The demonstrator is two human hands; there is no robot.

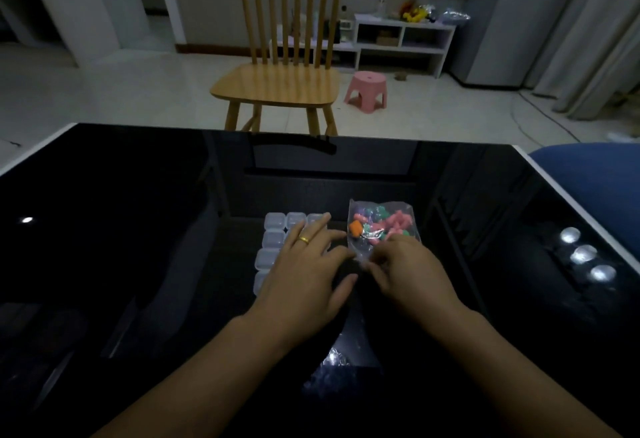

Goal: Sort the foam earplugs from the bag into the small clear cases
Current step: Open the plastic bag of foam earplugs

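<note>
A clear plastic bag [382,221] full of pink, green, purple and orange foam earplugs lies on the glossy black table [138,229]. My right hand [408,275] pinches the bag's near corner with curled fingers. Several small clear cases [273,229] stand in rows just left of the bag. My left hand [308,271], wearing a gold ring, lies over the cases with its fingers straight and spread, the fingertips reaching toward the bag's near edge. Part of the case group is hidden under that hand.
A wooden chair [277,81] stands behind the table's far edge, with a pink stool [367,89] on the floor beyond it. A blue seat [595,178] is past the table's right edge. Ceiling lights reflect at the right of the table.
</note>
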